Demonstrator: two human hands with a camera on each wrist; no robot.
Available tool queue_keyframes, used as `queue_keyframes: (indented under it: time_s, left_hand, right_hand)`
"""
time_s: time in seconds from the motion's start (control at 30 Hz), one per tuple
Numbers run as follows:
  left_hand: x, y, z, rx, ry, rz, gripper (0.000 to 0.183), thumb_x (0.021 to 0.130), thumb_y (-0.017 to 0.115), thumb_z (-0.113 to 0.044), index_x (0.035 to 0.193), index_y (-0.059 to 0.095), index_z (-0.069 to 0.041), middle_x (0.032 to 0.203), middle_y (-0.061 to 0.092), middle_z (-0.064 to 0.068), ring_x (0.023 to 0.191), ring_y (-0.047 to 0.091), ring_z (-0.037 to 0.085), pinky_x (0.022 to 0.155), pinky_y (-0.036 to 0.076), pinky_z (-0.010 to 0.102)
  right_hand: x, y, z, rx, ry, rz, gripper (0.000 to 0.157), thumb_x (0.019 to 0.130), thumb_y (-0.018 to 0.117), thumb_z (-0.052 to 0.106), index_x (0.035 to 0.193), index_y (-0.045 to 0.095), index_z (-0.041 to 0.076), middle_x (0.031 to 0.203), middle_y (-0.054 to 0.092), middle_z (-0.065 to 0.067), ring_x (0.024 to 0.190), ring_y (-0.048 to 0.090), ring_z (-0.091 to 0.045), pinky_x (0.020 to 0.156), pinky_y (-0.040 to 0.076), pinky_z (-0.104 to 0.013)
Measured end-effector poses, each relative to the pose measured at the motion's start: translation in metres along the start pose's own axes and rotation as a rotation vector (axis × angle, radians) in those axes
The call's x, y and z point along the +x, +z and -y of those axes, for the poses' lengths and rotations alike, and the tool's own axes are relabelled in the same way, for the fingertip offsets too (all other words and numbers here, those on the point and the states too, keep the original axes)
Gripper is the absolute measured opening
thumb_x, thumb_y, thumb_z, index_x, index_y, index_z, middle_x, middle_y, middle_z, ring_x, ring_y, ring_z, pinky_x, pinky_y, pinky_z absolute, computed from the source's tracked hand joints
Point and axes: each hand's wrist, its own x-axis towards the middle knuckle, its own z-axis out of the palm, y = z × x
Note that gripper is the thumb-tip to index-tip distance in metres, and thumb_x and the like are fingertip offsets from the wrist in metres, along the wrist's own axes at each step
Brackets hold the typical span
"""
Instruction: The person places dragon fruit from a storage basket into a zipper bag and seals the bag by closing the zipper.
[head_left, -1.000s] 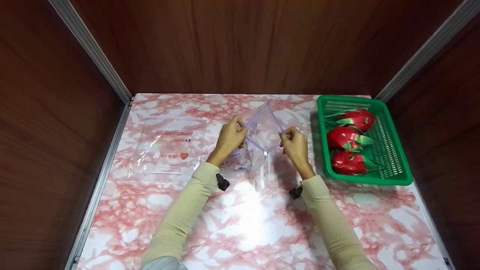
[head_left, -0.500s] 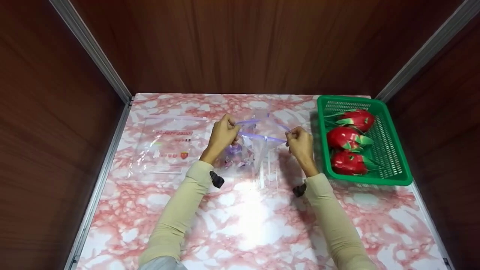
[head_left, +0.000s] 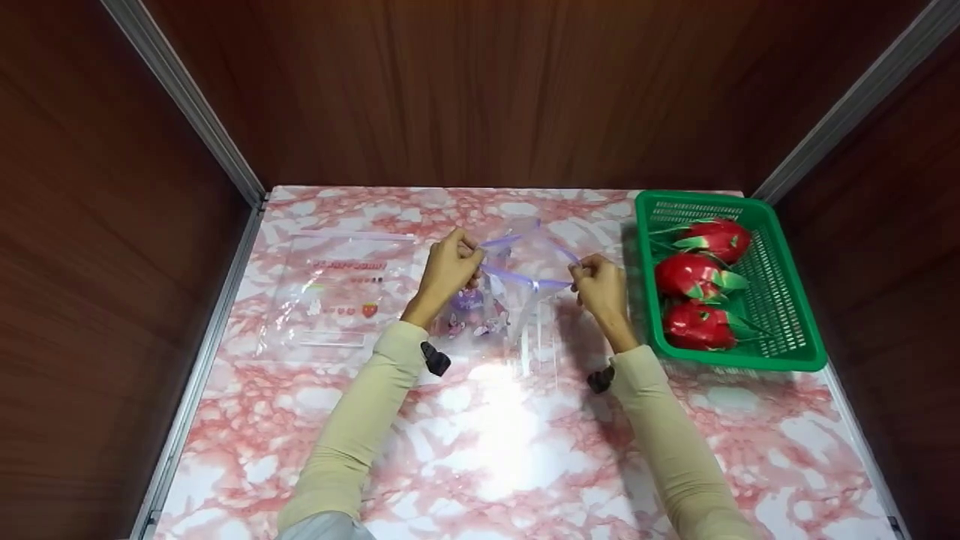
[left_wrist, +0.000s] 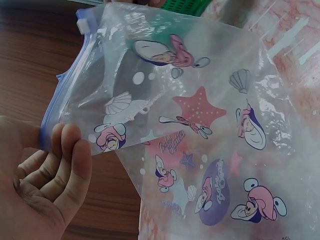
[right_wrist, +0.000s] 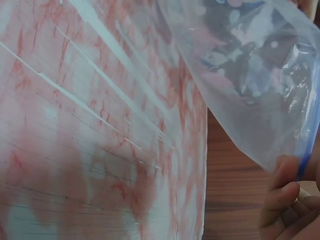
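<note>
The head view looks forward and down from above; both wrist views (much closer) share the bag [left_wrist: 192, 107]

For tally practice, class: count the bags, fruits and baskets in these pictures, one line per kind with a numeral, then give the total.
Bags: 2 visible (the held bag and the flat bag)
Fruits: 3 red dragon fruits
Baskets: 1 green basket
Total: 6

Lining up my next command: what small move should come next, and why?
Probably free the right hand to reach for a dragon fruit in the green basket, while the left hand holds the bag: its mouth is open, and the basket stands on the right.
</note>
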Motion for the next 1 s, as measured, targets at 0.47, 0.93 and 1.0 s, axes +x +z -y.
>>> queue_keyframes:
  time_s: [0.47, 0.93, 1.0]
  left_hand:
    - [0.001, 0.013, -0.006, -0.092, 0.000, 0.051, 0.009, 0.101, 0.061, -0.008, 0.102, 0.059, 0.001, 0.069, 0.072, 0.009, 0.050, 0.066, 0.011, 0.056, 0.066, 0.041]
    - [0.003, 0.020, -0.009, -0.119, 0.008, 0.062, 0.008, 0.101, 0.060, -0.005, 0.102, 0.058, 0.002, 0.067, 0.070, 0.005, 0.049, 0.066, 0.009, 0.051, 0.063, 0.029]
    - [0.003, 0.020, -0.010, -0.119, 0.010, 0.061, 0.008, 0.101, 0.059, -0.005, 0.102, 0.058, 0.003, 0.066, 0.070, 0.005, 0.048, 0.066, 0.009, 0.050, 0.062, 0.028]
  right_hand:
    - [0.000, -0.001, -0.001, 0.095, 0.027, 0.086, 0.018, 0.102, 0.072, 0.017, 0.096, 0.072, 0.000, 0.075, 0.073, -0.019, 0.046, 0.066, -0.026, 0.036, 0.044, -0.019]
    - [0.004, -0.007, 0.004, 0.152, 0.015, 0.157, 0.036, 0.107, 0.064, 0.030, 0.104, 0.071, -0.005, 0.093, 0.073, -0.031, 0.050, 0.067, -0.012, 0.041, 0.052, -0.022]
    - [0.006, -0.009, 0.006, 0.150, 0.001, 0.156, 0.039, 0.108, 0.063, 0.031, 0.105, 0.070, -0.007, 0.093, 0.074, -0.030, 0.053, 0.069, -0.013, 0.042, 0.054, -0.023]
